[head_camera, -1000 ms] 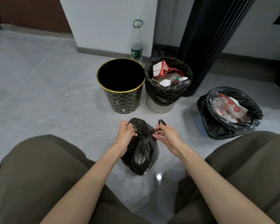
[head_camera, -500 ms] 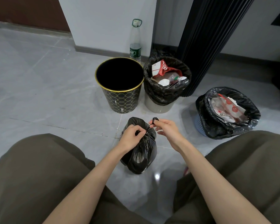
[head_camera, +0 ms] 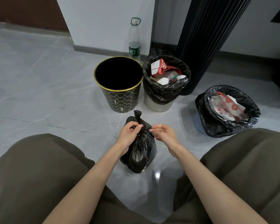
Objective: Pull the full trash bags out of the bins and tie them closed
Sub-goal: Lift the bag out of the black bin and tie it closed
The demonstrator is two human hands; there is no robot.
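Head view: the bag [head_camera: 141, 152] stands on the floor [head_camera: 55, 94] at 6 o'clock from the empty bin [head_camera: 120, 94], its twisted tail [head_camera: 137, 114] pointing to 12 o'clock above the left hand [head_camera: 130, 131] pinching its neck [head_camera: 144, 129], the right hand [head_camera: 164, 135] loose-fingered, holding nothing, just beside at 3 o'clock.

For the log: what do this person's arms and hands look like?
Left forearm and right forearm are bare, no sleeves in view. The left hand and right hand carry no gloves, watch or rings that show. Olive-brown trousers cover the knees.
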